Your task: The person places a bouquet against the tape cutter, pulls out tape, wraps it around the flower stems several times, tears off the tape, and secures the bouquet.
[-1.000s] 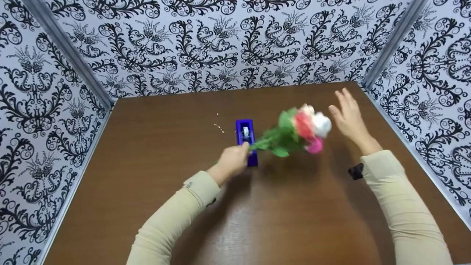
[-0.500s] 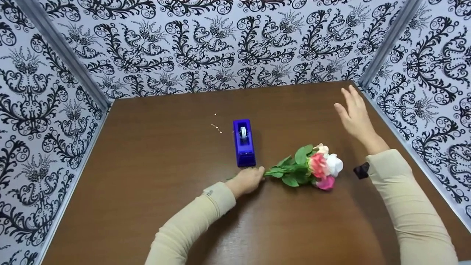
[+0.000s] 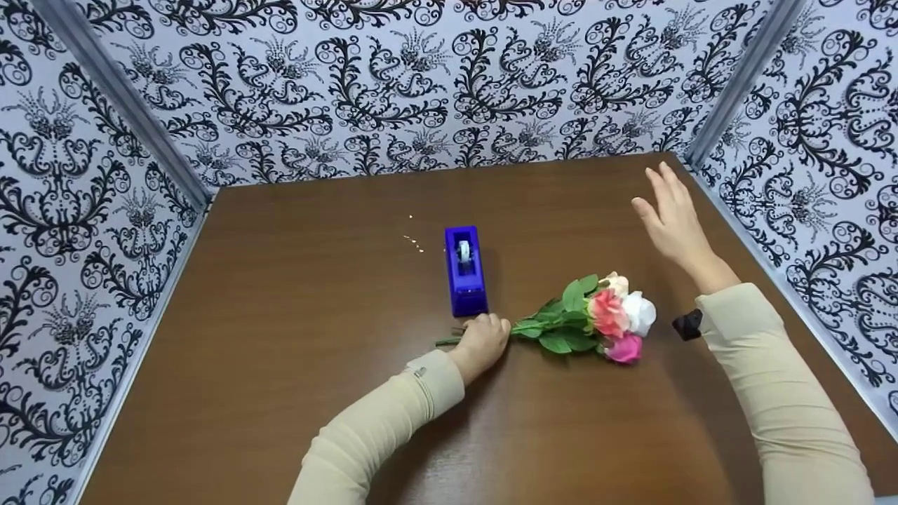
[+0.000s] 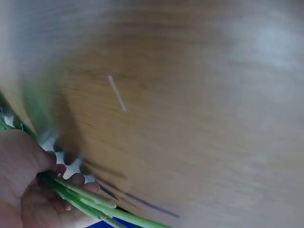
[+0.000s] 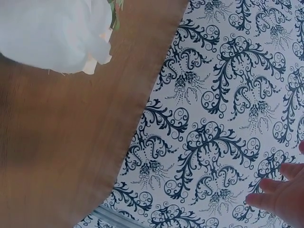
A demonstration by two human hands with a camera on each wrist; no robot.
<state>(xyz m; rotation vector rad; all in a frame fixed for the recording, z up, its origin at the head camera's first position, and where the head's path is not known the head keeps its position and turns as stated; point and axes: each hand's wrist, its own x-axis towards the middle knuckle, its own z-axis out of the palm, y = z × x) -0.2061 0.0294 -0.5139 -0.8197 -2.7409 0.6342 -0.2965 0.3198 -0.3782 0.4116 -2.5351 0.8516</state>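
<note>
My left hand (image 3: 484, 342) holds a bouquet of roses by its green stems, low over the wooden table just in front of the tape dispenser. The stem ends (image 4: 128, 217) poke out past the curled fingers in the left wrist view. The blossoms of the bouquet (image 3: 609, 313), coral, white, cream and bright pink, point right with green leaves behind them. A blue tape dispenser (image 3: 464, 272) with a small white roll stands beyond the left hand. My right hand (image 3: 675, 223) is raised at the right, fingers extended, holding nothing. One white rose (image 5: 52, 35) shows in the right wrist view.
The brown wooden table (image 3: 295, 294) is enclosed by patterned walls (image 3: 393, 84) at the back and both sides, with grey corner posts. Several tiny pale bits (image 3: 414, 243) lie left of the dispenser.
My left hand has brought the bouquet down and toward me, from over the dispenser to the table in front of it. The right hand has stayed raised, nearly still.
</note>
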